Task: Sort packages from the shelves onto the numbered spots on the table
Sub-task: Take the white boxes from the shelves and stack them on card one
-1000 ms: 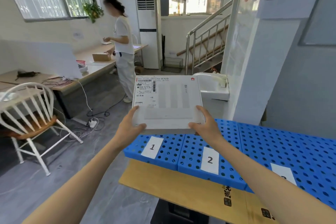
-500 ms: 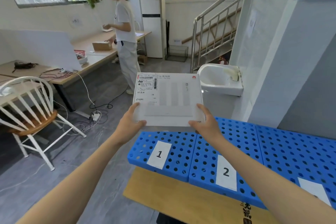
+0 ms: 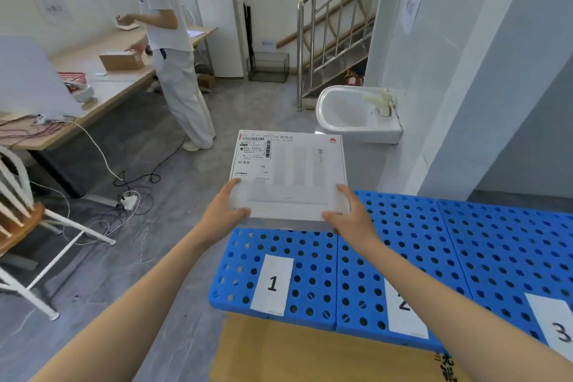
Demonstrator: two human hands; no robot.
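Now closer to the blue table [image 3: 434, 242] than a second ago, the white package [image 3: 290, 177] hangs mid-frame above the far edge of spot 1 [image 3: 273, 284], left hand [image 3: 224, 214] and right hand [image 3: 348, 220] with fingers clamped on its near corners, so set-down seems near.

Arms stretched forward; left hand [image 3: 224, 211], right hand [image 3: 348, 217] grip package [image 3: 291, 177] corners, thumbs on top, fingers probably underneath.
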